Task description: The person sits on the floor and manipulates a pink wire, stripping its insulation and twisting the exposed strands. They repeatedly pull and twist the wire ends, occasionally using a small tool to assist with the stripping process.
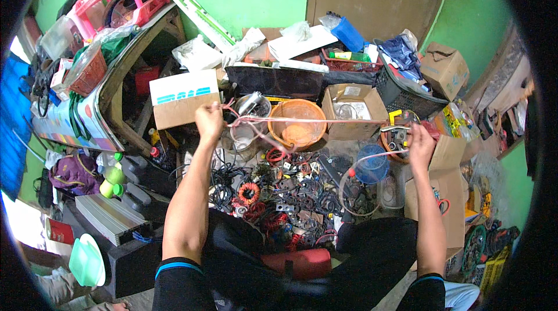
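A thin pinkish-white cable stretches taut across the view between my raised hands. My left hand is closed on its left end, beside a bundle of loose strands. My right hand grips the other end, and a slack loop of similar cable hangs below it. Under the cable, a dense pile of wires, plugs and small electrical parts covers the floor in front of my knees. A coil of orange wire lies among them.
Behind the pile stand an orange basin, a cardboard box and a clear bucket. A blue basket is near my right hand, by an open carton. Left are a black speaker-like box and a silver finned metal case.
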### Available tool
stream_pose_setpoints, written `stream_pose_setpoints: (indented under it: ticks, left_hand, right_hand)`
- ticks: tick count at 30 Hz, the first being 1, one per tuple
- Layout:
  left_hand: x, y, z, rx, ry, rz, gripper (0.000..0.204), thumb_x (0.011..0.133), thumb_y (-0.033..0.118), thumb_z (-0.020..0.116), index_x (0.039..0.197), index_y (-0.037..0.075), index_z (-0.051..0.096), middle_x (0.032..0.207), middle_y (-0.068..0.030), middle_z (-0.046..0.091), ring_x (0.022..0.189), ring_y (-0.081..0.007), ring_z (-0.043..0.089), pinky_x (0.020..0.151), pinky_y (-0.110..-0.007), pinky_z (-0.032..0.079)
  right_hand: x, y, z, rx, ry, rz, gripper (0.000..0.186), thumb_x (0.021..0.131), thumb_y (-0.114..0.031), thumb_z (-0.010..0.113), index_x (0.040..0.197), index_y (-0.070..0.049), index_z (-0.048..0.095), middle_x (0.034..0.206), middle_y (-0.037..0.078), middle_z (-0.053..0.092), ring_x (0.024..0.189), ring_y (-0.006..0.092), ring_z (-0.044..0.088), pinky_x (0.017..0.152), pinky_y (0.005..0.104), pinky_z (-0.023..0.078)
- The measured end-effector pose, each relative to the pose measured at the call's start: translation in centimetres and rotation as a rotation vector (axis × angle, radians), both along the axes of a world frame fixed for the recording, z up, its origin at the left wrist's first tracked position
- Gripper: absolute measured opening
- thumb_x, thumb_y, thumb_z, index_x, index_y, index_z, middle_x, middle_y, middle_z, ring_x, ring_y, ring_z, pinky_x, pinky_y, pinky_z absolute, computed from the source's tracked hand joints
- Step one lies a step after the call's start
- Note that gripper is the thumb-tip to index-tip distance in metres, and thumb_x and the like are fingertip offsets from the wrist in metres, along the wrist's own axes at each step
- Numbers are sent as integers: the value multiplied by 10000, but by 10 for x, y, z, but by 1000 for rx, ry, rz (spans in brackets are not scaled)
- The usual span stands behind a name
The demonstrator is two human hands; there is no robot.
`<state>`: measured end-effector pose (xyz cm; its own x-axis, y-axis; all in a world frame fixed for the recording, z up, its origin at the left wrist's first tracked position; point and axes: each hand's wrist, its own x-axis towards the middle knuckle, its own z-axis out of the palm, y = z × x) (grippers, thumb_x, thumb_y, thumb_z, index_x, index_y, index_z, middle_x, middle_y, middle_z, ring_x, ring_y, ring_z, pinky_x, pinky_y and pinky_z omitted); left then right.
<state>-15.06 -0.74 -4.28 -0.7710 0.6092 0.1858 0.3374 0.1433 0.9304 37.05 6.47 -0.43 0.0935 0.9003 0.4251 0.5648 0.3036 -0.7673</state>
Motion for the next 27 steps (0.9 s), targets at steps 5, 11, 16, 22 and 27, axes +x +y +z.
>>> stream_pose_setpoints:
  ticks: [5,11,16,22,27]
  left_hand:
    - [-14,-2,2,95,-69,26,305,939,216,550,903,-84,598,571,-100,576,404,-156,540,369,-305,411]
    - [51,-5,34,212,-332,-335,301,1000,244,430,908,-21,539,565,-42,509,444,-130,509,411,-279,434]
    - [181,-9,52,209,-455,-692,274,1016,258,381,954,0,449,646,-67,569,545,-174,622,480,-260,503]
    - [229,-33,76,249,-477,-854,174,978,195,496,964,35,429,768,-75,587,672,-136,623,586,-267,562]
    - [212,-32,66,188,-54,-898,118,943,108,558,995,13,513,913,-56,615,843,-97,603,726,-236,510]
  right_hand:
    - [197,25,-88,-150,-470,-475,337,908,-266,543,794,23,672,684,191,638,607,279,617,623,415,477]
    - [36,-40,-22,-348,-641,239,405,823,-268,661,1167,-58,621,1039,192,657,913,297,654,812,373,499]
    - [-108,-71,11,-361,131,752,434,889,-287,636,1178,31,578,1072,119,657,912,186,635,813,320,505]
    - [-135,-70,32,-375,575,655,112,879,-40,624,959,38,613,898,68,657,823,111,631,761,248,520]
    - [-131,-65,33,-518,441,883,31,819,27,624,832,2,638,800,31,653,779,86,613,713,253,498]
